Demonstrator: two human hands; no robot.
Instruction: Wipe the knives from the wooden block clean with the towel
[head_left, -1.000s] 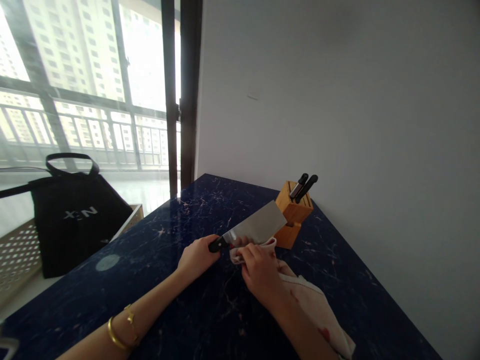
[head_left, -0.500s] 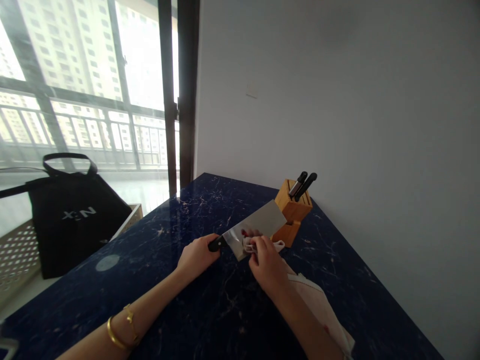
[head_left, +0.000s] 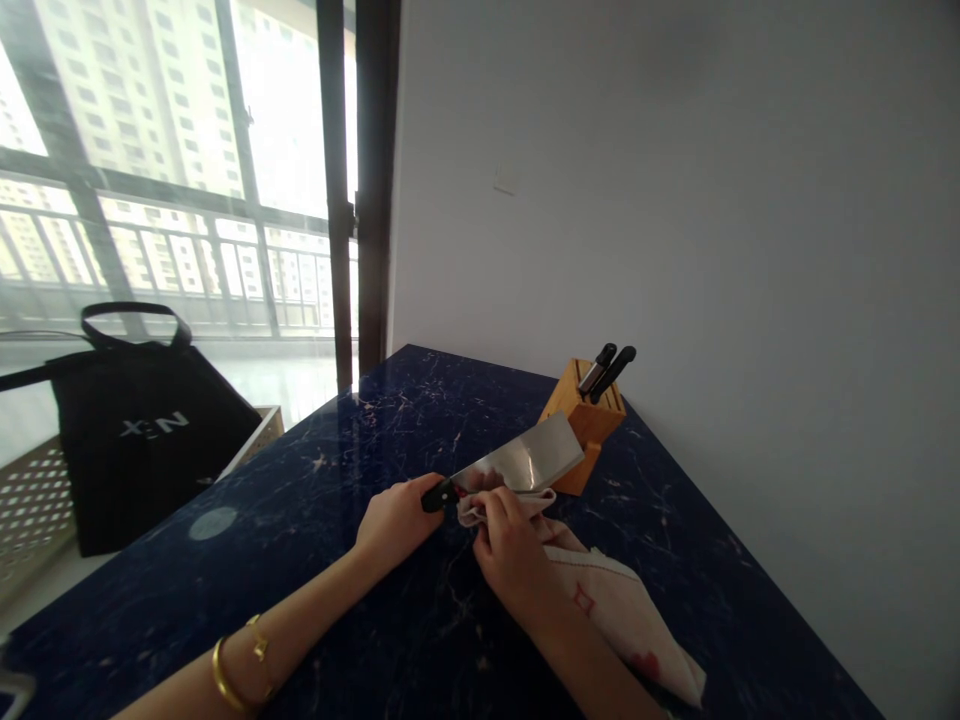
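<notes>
My left hand (head_left: 396, 517) is closed round the black handle of a cleaver (head_left: 525, 455), whose broad shiny blade points away to the right. Against the lower edge of the blade, near the handle, my right hand (head_left: 506, 545) pinches a bunched part of a pale cloth (head_left: 611, 600) with red marks. The rest of that cloth trails over the table beneath and beside my right forearm. Just behind the blade tip stands a wooden knife block (head_left: 592, 415), partly covered by the blade, with two black-handled tools in its slots.
The dark blue marbled table (head_left: 420, 400) meets a grey wall on the right. Off its left side, a black bag (head_left: 150, 440) lies over a pale perforated basket (head_left: 34, 500). A large window fills the left background.
My right hand and the cloth have slid along the blade towards the handle. The blade has tilted and its tip sits slightly lower; more of the cloth shows.
</notes>
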